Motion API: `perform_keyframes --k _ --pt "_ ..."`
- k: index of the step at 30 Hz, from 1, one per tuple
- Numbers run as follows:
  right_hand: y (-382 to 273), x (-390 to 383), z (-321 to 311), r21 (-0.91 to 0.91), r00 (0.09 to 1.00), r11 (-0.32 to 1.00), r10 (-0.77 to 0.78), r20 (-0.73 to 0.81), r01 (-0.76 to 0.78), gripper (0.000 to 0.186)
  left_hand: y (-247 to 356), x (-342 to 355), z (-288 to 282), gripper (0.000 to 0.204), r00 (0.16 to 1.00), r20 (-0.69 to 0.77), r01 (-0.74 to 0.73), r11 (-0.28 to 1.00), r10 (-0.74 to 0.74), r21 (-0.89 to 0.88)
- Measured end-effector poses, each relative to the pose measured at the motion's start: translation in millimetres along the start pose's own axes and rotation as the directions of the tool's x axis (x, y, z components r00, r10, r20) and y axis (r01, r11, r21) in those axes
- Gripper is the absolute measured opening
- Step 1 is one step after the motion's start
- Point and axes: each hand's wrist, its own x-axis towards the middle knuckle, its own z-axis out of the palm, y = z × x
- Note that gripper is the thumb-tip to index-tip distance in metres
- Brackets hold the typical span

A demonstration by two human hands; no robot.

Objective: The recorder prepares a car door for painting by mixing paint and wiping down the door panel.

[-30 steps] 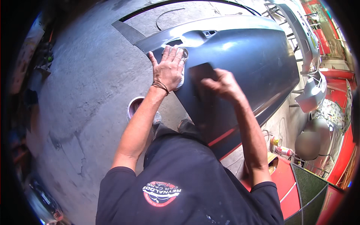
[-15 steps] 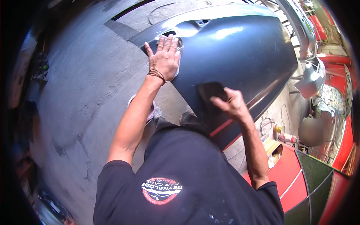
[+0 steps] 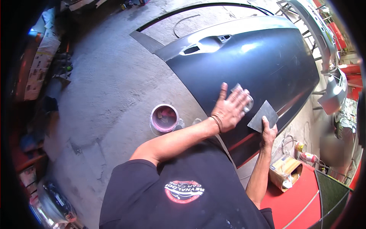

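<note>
A dark blue-black car door panel [image 3: 274,65] lies in front of me, with a handle recess near its far left edge. On its near part, my left hand [image 3: 230,110] rests with fingers stretched over a crumpled pale cloth [image 3: 248,104], which shows past the fingertips. The hand is slightly blurred. To its right, my right hand [image 3: 269,133] pinches a dark grey square sheet, seemingly sandpaper [image 3: 264,116], thumb on top. The sheet is held over the panel; I cannot tell whether it touches. The fingers beneath it are hidden.
A bucket [image 3: 164,118] with pinkish liquid stands on the concrete floor [image 3: 110,91] left of the panel. At right are a cardboard box [image 3: 286,171] on a red surface, a grey bumper-like part [image 3: 318,34], and a blurred person [image 3: 337,147] beyond.
My left hand has moved from the handle recess toward me and right, with the cloth beneath it. My right hand has shifted right; its grey sheet now shows flat and sharp. The view has shifted.
</note>
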Motion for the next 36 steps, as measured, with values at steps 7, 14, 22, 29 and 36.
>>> perform_keyframes --k 7,14,22,29,36 --pt "6 3 -5 0.020 1.000 1.000 0.001 0.022 -0.001 0.037 -190 -2 -50 0.075 0.850 -0.117 0.524 0.803 -0.513 0.285" --pt "10 4 -3 0.062 0.998 0.996 0.056 0.009 -0.057 0.036 -271 21 -68 0.067 0.750 -0.057 0.652 0.722 -0.659 0.233" --pt "15 7 -8 -0.002 0.989 0.998 0.061 -0.133 -0.061 0.039 -216 77 -67 0.072 0.975 0.187 -0.139 0.987 0.122 0.079" --pt "-29 7 77 -0.073 0.965 0.992 0.081 -0.248 -0.102 0.048 -318 29 -112 0.072 0.957 0.181 -0.236 0.972 0.228 0.024" --pt "-125 43 331 -0.503 0.997 0.861 0.081 -0.014 -0.077 0.048 -412 2 -83 0.070 0.994 0.106 0.013 0.988 0.004 -0.156"
